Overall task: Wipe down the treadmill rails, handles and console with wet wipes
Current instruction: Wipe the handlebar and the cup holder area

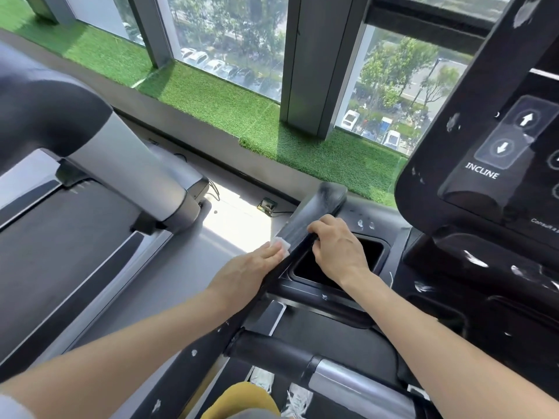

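Left hand (245,273) pressed a folded white wet wipe (282,244) flat-fingered against the outer side of the black handle (314,211). Right hand (340,252) gripped that handle from above, fingers curled over it, beside the dark cup holder (373,251). Handle looked glossy and streaked. Console (484,164), with its INCLINE arrows, was cut off at the right edge; most of the wipe was hidden under fingers.

single head-worn wide-angle view, looking forward and down, close over treadmill handrail (314,213), console (484,140) at right, windows beyond
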`<state>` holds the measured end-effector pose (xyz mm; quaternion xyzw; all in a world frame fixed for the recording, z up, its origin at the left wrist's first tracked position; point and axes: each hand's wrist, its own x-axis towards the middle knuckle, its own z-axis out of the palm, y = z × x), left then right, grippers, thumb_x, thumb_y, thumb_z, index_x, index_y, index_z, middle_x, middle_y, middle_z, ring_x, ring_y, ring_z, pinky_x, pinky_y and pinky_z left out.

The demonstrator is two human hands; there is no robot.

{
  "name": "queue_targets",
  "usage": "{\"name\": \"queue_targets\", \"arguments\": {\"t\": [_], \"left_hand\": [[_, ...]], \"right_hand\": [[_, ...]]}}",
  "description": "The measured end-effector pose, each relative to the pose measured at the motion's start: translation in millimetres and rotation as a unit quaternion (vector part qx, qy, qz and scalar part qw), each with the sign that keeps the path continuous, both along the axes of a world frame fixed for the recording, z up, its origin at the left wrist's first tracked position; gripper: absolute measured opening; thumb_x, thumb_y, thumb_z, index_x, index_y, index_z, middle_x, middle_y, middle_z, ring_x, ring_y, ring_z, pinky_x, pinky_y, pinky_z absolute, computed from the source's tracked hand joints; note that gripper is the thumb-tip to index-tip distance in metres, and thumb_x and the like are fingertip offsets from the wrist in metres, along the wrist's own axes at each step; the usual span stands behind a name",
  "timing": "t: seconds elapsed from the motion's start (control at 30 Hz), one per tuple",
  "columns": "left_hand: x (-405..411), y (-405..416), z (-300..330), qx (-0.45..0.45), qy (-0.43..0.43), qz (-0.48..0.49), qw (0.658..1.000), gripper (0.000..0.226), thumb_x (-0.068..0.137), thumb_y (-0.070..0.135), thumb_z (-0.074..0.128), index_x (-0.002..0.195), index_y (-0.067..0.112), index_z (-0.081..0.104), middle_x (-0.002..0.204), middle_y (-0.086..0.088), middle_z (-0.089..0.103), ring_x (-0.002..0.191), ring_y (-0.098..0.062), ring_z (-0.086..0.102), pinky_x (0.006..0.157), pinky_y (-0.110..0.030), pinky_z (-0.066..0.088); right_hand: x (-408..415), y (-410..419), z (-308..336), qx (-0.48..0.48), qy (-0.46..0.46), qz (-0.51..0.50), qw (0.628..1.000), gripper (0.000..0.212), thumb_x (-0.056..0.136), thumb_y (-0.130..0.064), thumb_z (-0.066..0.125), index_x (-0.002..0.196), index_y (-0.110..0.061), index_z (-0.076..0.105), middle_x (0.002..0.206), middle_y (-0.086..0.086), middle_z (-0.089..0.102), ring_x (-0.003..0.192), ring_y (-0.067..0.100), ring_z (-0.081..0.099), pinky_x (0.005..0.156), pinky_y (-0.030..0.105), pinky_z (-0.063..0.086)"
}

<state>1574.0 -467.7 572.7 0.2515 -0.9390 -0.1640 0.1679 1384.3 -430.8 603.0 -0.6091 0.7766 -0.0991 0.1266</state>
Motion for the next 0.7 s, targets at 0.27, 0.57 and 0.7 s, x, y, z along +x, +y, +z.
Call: {"name": "queue_targets", "arguments": {"t": [0.27, 0.57, 0.7], "left_hand": [[-20.1, -13.1, 4.1, 0.067, -0.094, 0.019, 0.993, 0.043, 0.094, 0.016, 0.027, 0.131, 0.016, 0.049, 0.132, 0.004, 0.048, 0.095, -0.032, 0.062, 0.077, -0.044, 0.051], [-8.7, -6.0, 1.2, 0.094, -0.112, 0.038, 0.989, 0.055, 0.091, 0.021, 0.018, 0.14, 0.017, 0.043, 0.14, 0.005, 0.039, 0.109, -0.03, 0.06, 0.087, -0.046, 0.05], [-10.0, -9.1, 8.7, 0.09, -0.118, 0.04, 0.988, 0.086, 0.071, 0.035, -0.005, 0.136, 0.013, 0.047, 0.136, -0.002, 0.048, 0.098, -0.034, 0.062, 0.082, -0.044, 0.051]], "right_hand": [[1.5, -1.2, 3.6, 0.01, 0.003, 0.001, 1.0, 0.029, 0.093, -0.01, 0.046, 0.118, -0.015, 0.059, 0.115, 0.0, 0.053, 0.11, 0.02, 0.045, 0.09, 0.034, 0.044], [23.0, -4.0, 2.4, 0.016, 0.003, 0.038, 0.999, 0.027, 0.094, -0.011, 0.046, 0.117, -0.016, 0.058, 0.115, -0.001, 0.052, 0.109, 0.019, 0.044, 0.087, 0.03, 0.043], [27.2, -4.7, 1.5, 0.019, 0.002, 0.031, 0.999, 0.026, 0.094, -0.011, 0.046, 0.115, -0.016, 0.06, 0.113, -0.001, 0.052, 0.109, 0.019, 0.045, 0.087, 0.031, 0.044]]}}
